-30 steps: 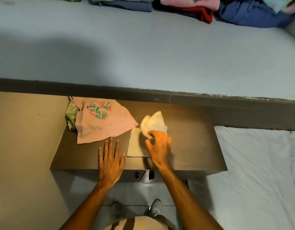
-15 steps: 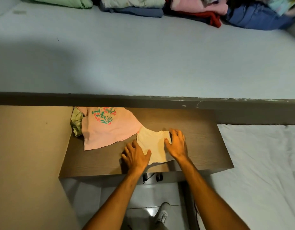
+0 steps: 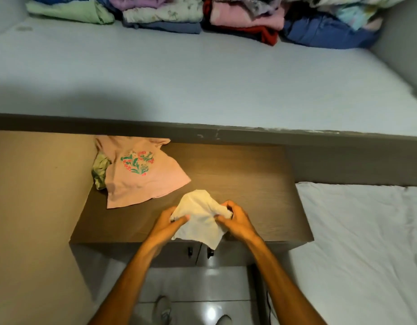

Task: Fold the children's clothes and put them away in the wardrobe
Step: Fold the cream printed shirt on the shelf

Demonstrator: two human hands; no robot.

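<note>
A small cream garment (image 3: 199, 219) is lifted just above the front of a brown wooden tabletop (image 3: 245, 184). My left hand (image 3: 166, 225) pinches its left edge and my right hand (image 3: 236, 219) grips its right edge, bunching the cloth. A pink child's T-shirt (image 3: 141, 174) with a floral heart print lies flat at the table's back left. A green garment (image 3: 100, 170) pokes out from under the T-shirt's left side.
A pale blue shelf surface (image 3: 202, 73) stretches behind the table, with stacks of folded clothes (image 3: 202, 17) along its far edge. A white-sheeted bed (image 3: 362, 249) lies to the right. A beige wall (image 3: 34, 207) borders the left; tiled floor below.
The cream garment lay flat under both hands half a second ago; now both hands have picked it up by its sides and pulled it toward the table's front edge.
</note>
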